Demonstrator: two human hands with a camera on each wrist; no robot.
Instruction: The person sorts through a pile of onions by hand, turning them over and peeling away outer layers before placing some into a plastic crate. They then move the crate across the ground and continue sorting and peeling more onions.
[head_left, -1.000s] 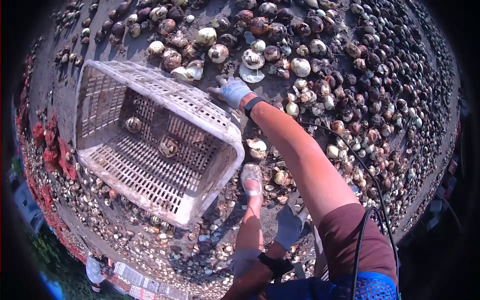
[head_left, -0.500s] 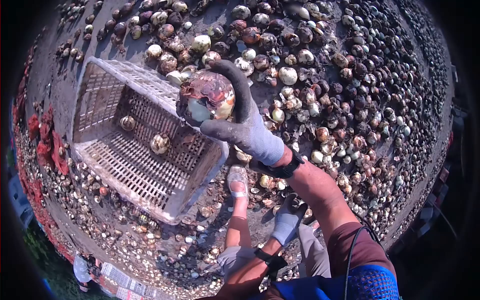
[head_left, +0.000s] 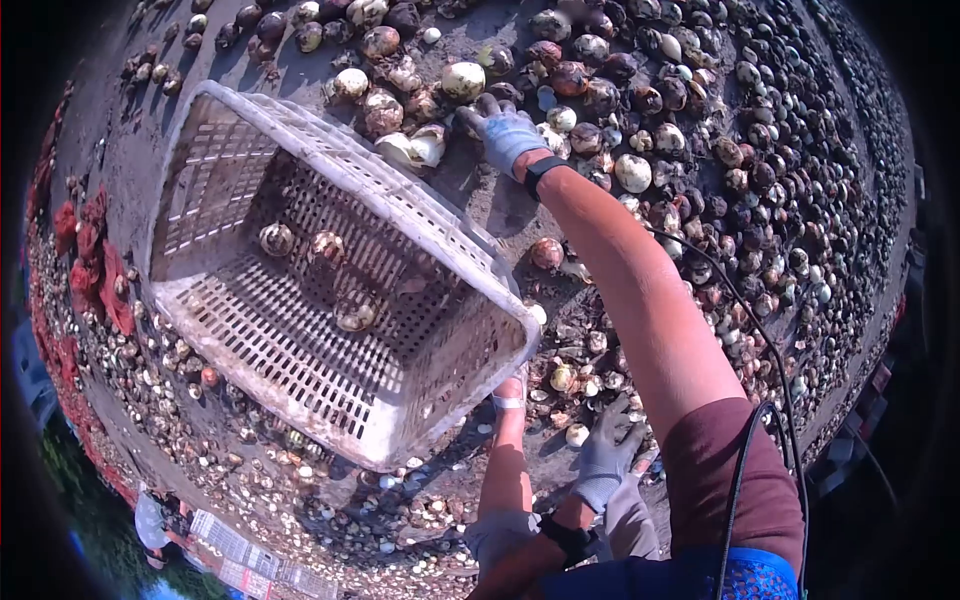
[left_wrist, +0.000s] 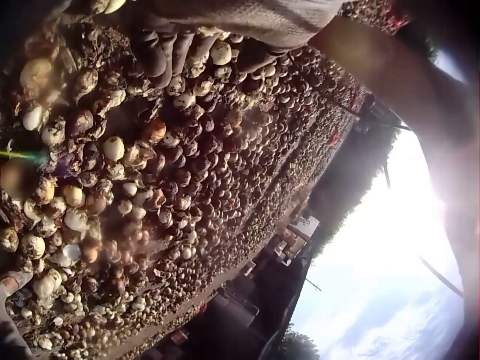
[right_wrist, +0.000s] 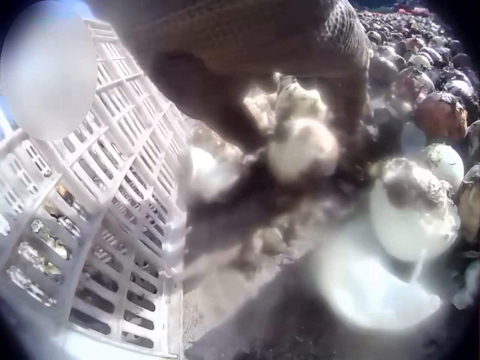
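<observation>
My gloved right hand [head_left: 505,130] reaches down over the ground past the crate's far rim, thumb and fingers apart. In the right wrist view a pale onion [right_wrist: 304,150] lies below the palm, between thumb and fingers in that view. A white slotted plastic crate [head_left: 440,205] lies tipped on its side, its mouth facing me, with three onions [head_left: 277,239] inside. Low in the head view, my gloved left hand [head_left: 607,462] hangs loosely by the grey trouser leg, holding nothing. Its fingers [left_wrist: 157,60] show at the top of the left wrist view, above scattered onions.
Onions [head_left: 632,173], many dirty or peeling, cover the ground thickly beyond and right of the crate. Red mesh bags [head_left: 100,265] lie at the left. A black cable [head_left: 745,330] runs along my right arm. Another person [head_left: 152,520] is at the far lower left near more crates [head_left: 235,550].
Half a second ago my right hand held a large onion by the crate's rim. That hand is now free and farther out over the ground. Three onions show in the crate instead of two.
</observation>
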